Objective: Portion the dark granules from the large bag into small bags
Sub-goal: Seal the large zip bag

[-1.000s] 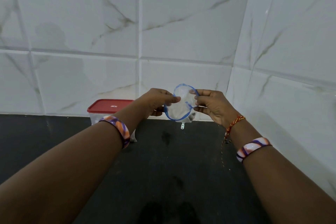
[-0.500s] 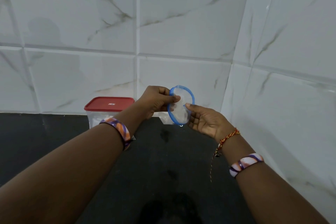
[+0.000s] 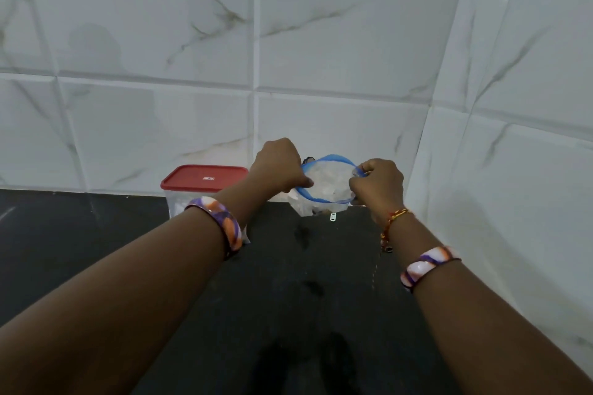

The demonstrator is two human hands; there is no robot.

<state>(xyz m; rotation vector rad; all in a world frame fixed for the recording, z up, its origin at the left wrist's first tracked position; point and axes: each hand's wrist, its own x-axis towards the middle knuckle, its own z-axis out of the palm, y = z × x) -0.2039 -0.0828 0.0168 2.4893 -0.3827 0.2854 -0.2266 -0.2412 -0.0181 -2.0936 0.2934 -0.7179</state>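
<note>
— Both hands, what are they doing?

— Left hand [image 3: 278, 167] pinches the left side of the small bag [image 3: 325, 184] at its blue zip rim, fingers curled, thumb on the near edge. My right hand [image 3: 376, 183] grips the right side of the same rim, fingers curled round it. Between them the mouth is pulled into a wide oval.

— Anything inside it?

— Clear plastic, crumpled; I cannot tell whether granules are in it. A dark bit shows just behind my left hand, too small to name.

— Where does the bag sit?

— It hangs between my hands above the far edge of the black counter [image 3: 288, 282], close to the wall. A small white tag [image 3: 333, 217] shows just below it.

— And around you?

— White marble-look wall tiles [image 3: 337, 42] ahead and to the right, meeting in a corner. A clear tub with a red lid [image 3: 205, 178] stands on the counter, beside my left wrist. Patterned bangles [image 3: 221, 228] on both wrists, a red thread [image 3: 393, 218] on the right.
</note>
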